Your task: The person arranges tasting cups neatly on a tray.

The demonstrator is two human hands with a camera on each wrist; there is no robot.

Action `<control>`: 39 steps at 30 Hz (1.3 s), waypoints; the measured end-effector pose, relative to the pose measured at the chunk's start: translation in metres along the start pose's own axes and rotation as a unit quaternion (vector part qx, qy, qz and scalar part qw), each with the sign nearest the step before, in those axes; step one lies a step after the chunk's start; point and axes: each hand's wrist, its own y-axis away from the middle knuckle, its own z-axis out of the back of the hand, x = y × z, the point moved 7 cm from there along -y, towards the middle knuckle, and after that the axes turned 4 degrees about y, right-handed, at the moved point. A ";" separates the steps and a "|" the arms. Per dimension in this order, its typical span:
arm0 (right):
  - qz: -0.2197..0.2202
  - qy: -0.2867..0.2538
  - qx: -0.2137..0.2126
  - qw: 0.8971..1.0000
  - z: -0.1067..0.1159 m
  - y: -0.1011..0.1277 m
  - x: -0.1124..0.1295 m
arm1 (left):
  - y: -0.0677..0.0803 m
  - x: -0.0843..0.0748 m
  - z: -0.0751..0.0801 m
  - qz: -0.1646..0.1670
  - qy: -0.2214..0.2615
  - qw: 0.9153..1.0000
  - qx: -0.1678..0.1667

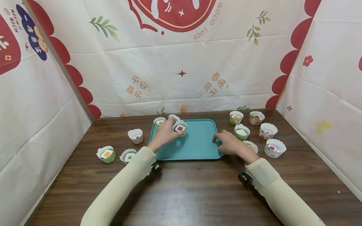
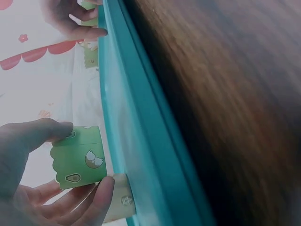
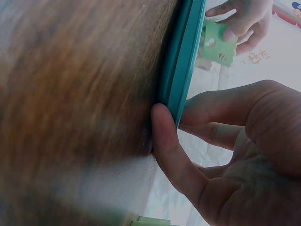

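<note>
My left hand [image 1: 165, 133] holds a green paper cupcake cup [image 2: 80, 157] between thumb and fingers, above the left part of the teal tray [image 1: 198, 138]. Inside this cup is a white piece with a dark pink square [image 1: 180, 128]. Two more cups, one with a white piece [image 1: 159, 121] and one mostly hidden behind my fingers [image 1: 174, 117], stand at the tray's far left corner. My right hand [image 1: 230, 142] pinches the tray's right rim; in the right wrist view one fingertip [image 3: 163, 117] presses the rim's outer side.
Left of the tray, a white cup [image 1: 136, 136], a green cup [image 1: 106, 154] and a pale cup [image 1: 128, 155] stand on the brown table [image 1: 181, 194]. Several filled cups, among them a spotted one [image 1: 275, 148], stand to the right. Printed cloth [image 1: 181, 72] hangs behind.
</note>
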 end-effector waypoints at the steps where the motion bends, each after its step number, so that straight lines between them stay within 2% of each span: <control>1: 0.000 0.000 0.000 1.000 0.000 0.000 0.000 | -0.001 -0.001 -0.002 -0.001 -0.002 1.000 0.000; 13: -0.001 -0.001 0.001 1.000 -0.001 0.000 -0.001 | -0.014 -0.016 -0.019 0.009 -0.002 1.000 0.006; 21: -0.004 0.001 0.000 1.000 -0.001 -0.001 -0.002 | -0.021 -0.023 -0.027 0.015 -0.035 0.999 0.020; 25: -0.003 0.004 -0.001 1.000 0.000 -0.001 0.000 | -0.024 -0.023 -0.030 0.029 -0.064 0.997 0.024; 39: 0.003 0.001 -0.002 1.000 0.001 0.001 0.004 | -0.037 -0.026 -0.031 0.033 -0.128 0.991 0.009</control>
